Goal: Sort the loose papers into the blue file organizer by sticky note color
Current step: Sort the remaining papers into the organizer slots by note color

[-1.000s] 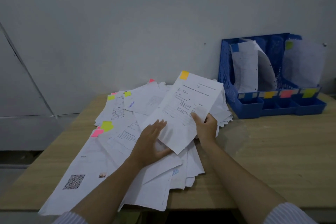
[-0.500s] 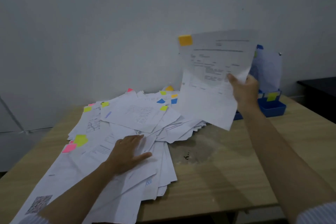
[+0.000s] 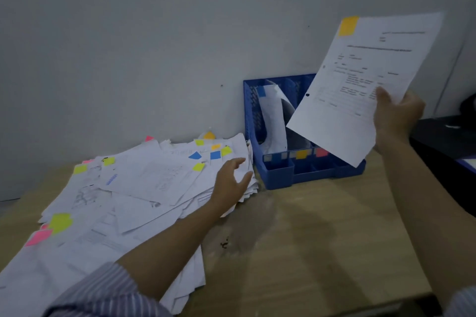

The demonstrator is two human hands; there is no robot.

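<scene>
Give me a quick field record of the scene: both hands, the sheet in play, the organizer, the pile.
right hand: grips the lifted sheet at its lower right edge
sheet: orange sticky note at its top left corner, held above the organizer
left hand: open, over the pile's right edge
organizer: blue, one blue-tagged paper standing in the left slot
pile: loose papers on the table, yellow, pink, blue, orange notes

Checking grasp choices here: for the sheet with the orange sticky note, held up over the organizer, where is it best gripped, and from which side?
Probably at its lower right edge, from the right, as the right hand pinches it now. The sheet with the orange sticky note hangs tilted, note-corner up, so that grip leaves its lower corner free to drop into the blue file organizer.
</scene>
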